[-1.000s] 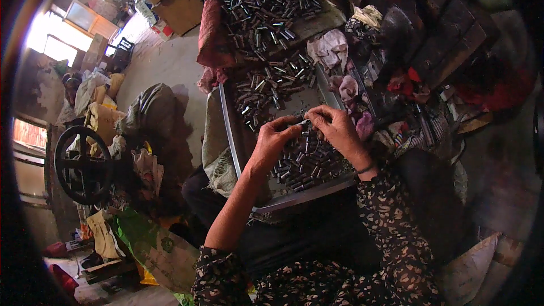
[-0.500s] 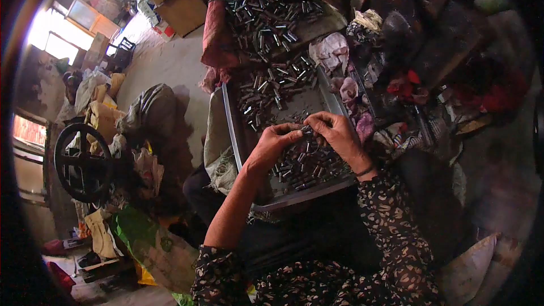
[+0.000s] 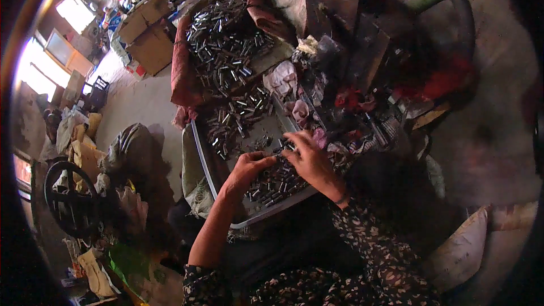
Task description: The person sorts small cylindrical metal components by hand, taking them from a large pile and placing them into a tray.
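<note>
Over a shallow tray (image 3: 207, 170) of small dark metal cylinders, my two hands are a little apart. My left hand (image 3: 249, 171) is closed, thumb against the curled fingers; whatever it may hold is too small to make out. To its right, my right hand (image 3: 309, 164) has its fingers apart, with nothing plainly held. Loose cylinders (image 3: 276, 186) lie below the hands in the tray's near part. A larger heap of cylinders (image 3: 224, 39) spills from an open reddish sack (image 3: 184, 73) into the tray's far end.
Rags (image 3: 281, 79) and dark metal blocks (image 3: 340, 0) crowd the right side. A black handwheel (image 3: 72, 198) stands at the left, near a grey sack (image 3: 133, 147). Cardboard boxes (image 3: 150, 45) are stacked at the far left. A pale sack (image 3: 462, 249) lies at the lower right.
The view has shifted, so the tray sits further left and lower. My hands, which met at the fingertips, have separated, and the right hand's fingers have spread.
</note>
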A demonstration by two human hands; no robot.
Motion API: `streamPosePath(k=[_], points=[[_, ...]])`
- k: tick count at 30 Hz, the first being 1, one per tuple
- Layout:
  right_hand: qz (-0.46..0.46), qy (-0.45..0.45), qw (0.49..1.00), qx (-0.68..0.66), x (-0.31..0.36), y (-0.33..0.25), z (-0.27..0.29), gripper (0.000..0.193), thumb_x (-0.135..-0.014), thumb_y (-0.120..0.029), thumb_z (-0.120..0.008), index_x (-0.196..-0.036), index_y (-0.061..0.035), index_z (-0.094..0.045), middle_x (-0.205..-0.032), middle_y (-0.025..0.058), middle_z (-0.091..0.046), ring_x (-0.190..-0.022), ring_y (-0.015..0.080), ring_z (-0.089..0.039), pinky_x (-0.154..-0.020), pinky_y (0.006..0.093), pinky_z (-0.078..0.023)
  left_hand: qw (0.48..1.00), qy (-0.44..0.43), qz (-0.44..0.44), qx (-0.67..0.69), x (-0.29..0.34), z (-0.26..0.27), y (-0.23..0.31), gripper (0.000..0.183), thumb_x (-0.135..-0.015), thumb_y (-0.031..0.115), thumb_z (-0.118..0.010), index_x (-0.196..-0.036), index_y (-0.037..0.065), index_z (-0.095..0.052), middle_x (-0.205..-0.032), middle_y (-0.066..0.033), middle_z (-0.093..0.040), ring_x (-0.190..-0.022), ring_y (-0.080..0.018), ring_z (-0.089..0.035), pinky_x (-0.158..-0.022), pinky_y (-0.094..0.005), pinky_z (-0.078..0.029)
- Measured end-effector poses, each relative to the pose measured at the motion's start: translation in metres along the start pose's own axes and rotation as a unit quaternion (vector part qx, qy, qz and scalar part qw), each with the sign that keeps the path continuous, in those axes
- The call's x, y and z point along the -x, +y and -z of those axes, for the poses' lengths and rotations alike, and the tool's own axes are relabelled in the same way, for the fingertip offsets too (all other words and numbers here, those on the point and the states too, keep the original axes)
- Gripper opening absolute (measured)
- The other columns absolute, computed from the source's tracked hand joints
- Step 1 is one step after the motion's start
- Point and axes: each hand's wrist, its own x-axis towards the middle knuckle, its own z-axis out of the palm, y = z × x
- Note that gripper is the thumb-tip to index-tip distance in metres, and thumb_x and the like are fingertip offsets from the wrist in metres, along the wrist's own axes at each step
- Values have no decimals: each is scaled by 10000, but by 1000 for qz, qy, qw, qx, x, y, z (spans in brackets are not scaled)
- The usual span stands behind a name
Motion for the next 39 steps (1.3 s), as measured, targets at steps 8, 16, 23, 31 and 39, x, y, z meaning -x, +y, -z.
streamPosePath(k=[8, 16, 23, 31, 39], points=[[168, 420, 799, 397, -4, -52, 177, 342, -804, -83, -607, -1117, 1, -498, -1172, 140, -487, -1038, 282, -484, -873, 370, -415, 986, -19, 34, 159, -22, -26, 31, 232, -801, 215, -626, -906, 8, -614, -717, 3, -566, -560, -72, -504, -483, -192, -376], [151, 540, 735, 381, -57, -37, 259, 537, -798, -153, -657, -1219, 47, -391, -1231, 170, -444, -1107, 260, -450, -912, 363, -408, 985, -36, -33, 163, -73, -42, 51, 192, -790, 167, -631, -863, -10, -643, -651, -8, -568, -536, -85, -509, -496, -224, -404], [92, 512, 816, 253, -83, 16, 285, 456, -750, -250, -701, -1071, 36, -548, -989, 129, -615, -898, 177, -571, -844, 300, -420, 979, 57, -25, 192, -111, -52, 60, 201, -803, 218, -620, -779, 19, -643, -660, -20, -599, -510, -93, -506, -454, -241, -367], [3, 456, 839, 297, -94, -8, 313, 393, -730, -270, -692, -973, 19, -584, -895, 119, -636, -799, 203, -598, -740, 320, -454, 954, 76, -19, 290, -139, -67, 62, 243, -794, 227, -618, -666, 23, -589, -601, -43, -554, -464, -137, -493, -439, -265, -371], [-106, 348, 841, 401, -130, -62, 330, 390, -733, -311, -651, -946, 9, -588, -772, 86, -629, -678, 178, -581, -638, 308, -448, 979, 124, -74, 147, -155, -70, 56, 269, -792, 252, -637, -835, -13, -622, -655, -37, -583, -514, -124, -520, -462, -248, -411]])
